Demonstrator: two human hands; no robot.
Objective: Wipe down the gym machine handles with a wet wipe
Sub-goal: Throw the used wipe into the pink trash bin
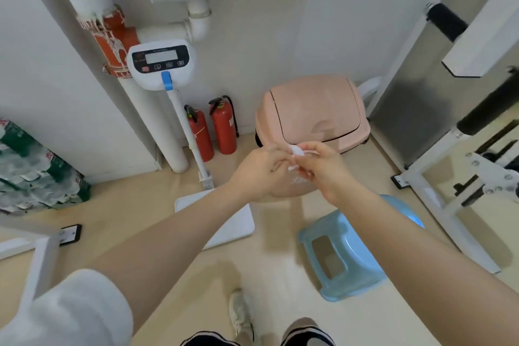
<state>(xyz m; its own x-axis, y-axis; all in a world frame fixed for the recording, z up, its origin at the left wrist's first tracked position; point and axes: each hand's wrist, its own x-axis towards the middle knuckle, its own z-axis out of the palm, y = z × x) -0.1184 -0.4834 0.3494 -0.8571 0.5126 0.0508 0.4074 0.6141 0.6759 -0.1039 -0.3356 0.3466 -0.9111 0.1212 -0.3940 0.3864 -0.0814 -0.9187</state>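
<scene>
wet wipe [296,150]: small, white, crumpled, partly blurred | left hand [259,174]: fingers pinch its left edge | right hand [323,168]: fingers pinch its right edge

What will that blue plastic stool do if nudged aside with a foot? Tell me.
The blue plastic stool looks thin, hollow plastic, so probably light. On the smooth floor it would likely slide rather than tip, being low and wide.
</scene>
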